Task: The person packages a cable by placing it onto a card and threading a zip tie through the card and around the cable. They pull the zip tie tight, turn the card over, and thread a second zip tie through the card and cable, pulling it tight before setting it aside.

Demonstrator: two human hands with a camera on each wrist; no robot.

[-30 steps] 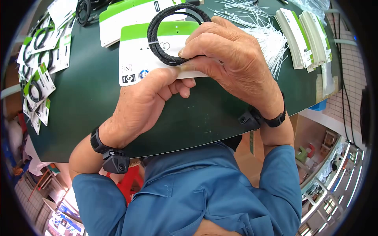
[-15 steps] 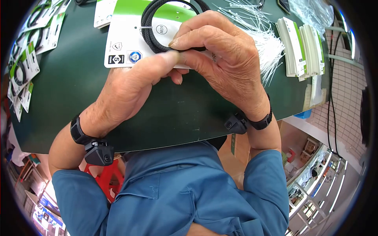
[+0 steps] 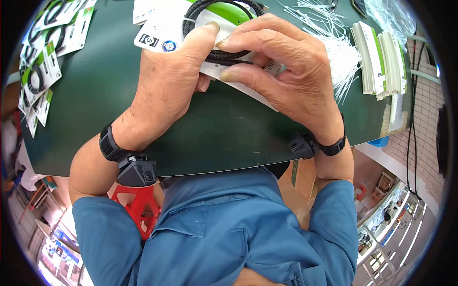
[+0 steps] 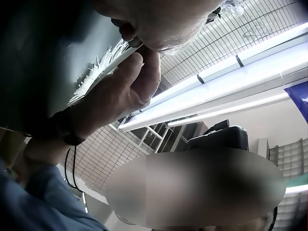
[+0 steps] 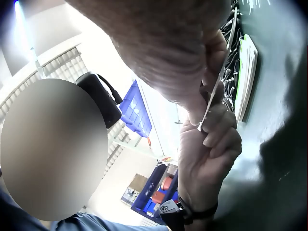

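Note:
A coiled black braided cable (image 3: 189, 29) lies against a white and green packaging card (image 3: 156, 29), and a white tie crosses the coil's left side. My left hand (image 3: 167, 86) grips the card from the lower left, thumb over its face and fingers behind it. My right hand (image 3: 298, 71) holds the coil's lower right part between thumb and curled fingers. Its thumb tip (image 3: 231, 75) lies near the card's lower edge. The card tilts, its right corner pointing down toward me. In the right wrist view the card (image 5: 215, 96) shows edge-on between both hands.
Loose white cable ties (image 3: 336, 62) are heaped beyond my right hand. Stacks of cards (image 3: 369, 62) stand to their right, with a clear plastic bag (image 3: 390, 19) behind. Carded cables (image 3: 71, 31) pile up at the left of the green table (image 3: 224, 138). A red stool (image 3: 136, 205) stands below.
The card has tilted, its right end swinging down toward me. My left thumb has moved up onto the coil. The right thumb and index finger have spread apart around the cable's lower strands.

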